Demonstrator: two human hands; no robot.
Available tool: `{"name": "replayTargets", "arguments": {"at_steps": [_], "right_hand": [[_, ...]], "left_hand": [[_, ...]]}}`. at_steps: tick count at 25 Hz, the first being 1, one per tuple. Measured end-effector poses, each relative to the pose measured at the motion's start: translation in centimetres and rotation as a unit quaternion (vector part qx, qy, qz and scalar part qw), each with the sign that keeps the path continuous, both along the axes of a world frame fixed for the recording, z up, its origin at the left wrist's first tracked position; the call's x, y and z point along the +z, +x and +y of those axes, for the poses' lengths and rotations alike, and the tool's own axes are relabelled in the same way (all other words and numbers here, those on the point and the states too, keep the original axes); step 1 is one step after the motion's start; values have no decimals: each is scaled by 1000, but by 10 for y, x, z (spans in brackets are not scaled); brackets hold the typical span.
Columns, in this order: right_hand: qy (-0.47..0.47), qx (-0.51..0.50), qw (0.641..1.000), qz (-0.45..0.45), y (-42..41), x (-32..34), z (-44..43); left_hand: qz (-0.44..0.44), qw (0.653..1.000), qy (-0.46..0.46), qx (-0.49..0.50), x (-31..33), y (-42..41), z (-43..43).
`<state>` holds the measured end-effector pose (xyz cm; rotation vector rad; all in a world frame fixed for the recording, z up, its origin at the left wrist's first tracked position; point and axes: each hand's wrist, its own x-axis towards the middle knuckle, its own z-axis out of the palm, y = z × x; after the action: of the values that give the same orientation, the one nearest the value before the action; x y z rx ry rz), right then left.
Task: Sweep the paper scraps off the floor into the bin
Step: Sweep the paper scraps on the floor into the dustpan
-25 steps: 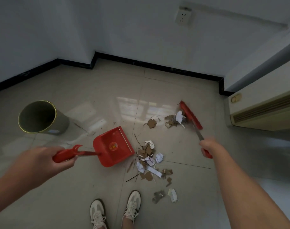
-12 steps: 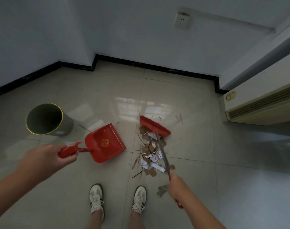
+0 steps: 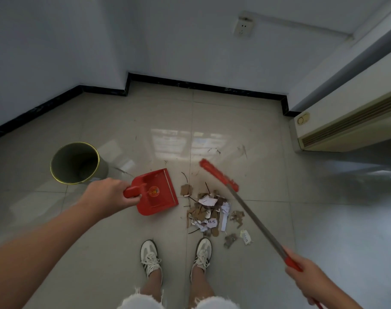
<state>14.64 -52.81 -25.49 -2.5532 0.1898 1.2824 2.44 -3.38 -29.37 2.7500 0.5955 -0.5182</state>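
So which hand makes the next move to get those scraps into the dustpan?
Probably the right hand: it holds the broom, whose head sits just beyond the scrap pile. The left hand only steadies the dustpan beside the pile.

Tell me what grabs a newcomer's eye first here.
The red dustpan, held by the left hand, and the red broom, held by the right hand, flank a heap of paper scraps on the pale floor. An open bin stands left of them.

Left hand [image 3: 108, 194] grips the red dustpan [image 3: 156, 191] beside paper scraps [image 3: 209, 214]; right hand [image 3: 306, 279] grips the broom [image 3: 237, 195].
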Motion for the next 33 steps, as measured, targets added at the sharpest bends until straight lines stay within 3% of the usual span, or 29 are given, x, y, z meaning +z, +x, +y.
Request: {"name": "replayTargets", "arguments": {"at_steps": [5, 11, 16, 23, 27, 33], "right_hand": [[-2, -175, 985, 1, -10, 10, -20], [-120, -299, 945, 45, -23, -52, -47], [-62, -405, 904, 123, -48, -126, -9], [15, -401, 899, 174, -42, -127, 99], [63, -400, 895, 187, -32, -117, 139], [74, -419, 892, 151, -34, -62, 108]], "left_hand": [[41, 997, 15, -65, -3, 22, 2], [43, 989, -12, -139, -23, 41, 15], [47, 974, 22, -219, -23, 37, 13], [18, 952, 42, -303, -39, 44, -1], [32, 953, 40, -299, -40, 43, 10], [56, 967, 19, -249, -35, 22, 36]]}}
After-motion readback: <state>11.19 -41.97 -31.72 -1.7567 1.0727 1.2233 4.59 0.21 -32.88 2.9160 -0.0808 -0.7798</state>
